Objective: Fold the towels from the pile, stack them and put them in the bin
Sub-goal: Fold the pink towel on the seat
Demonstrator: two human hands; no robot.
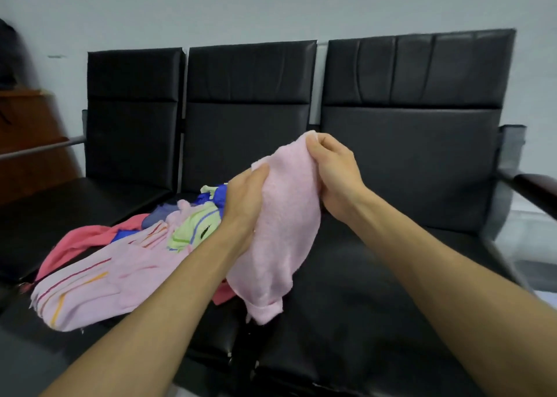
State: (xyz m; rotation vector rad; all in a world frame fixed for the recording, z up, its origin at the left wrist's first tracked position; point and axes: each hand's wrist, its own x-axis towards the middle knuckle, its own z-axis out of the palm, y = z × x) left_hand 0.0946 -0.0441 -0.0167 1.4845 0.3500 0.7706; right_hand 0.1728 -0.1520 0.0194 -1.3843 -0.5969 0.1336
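Black seats (401, 279) stand in a row against a pale wall. I have both arms stretched out over them. My left hand (244, 199) grips the pink towel (286, 234) by its side, and my right hand (337, 175) pinches its top corner. The towel hangs crumpled and plain between them, above the seats. My left arm hides part of the pile (126, 264), which lies just to the left.

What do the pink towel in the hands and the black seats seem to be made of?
The pink towel: soft terry-like cloth, matte and fuzzy; it hangs limp where the left hand and right hand grip it. The black seats: probably leather or an imitation, smooth with a faint sheen and pressed seams; which one, the picture cannot tell.
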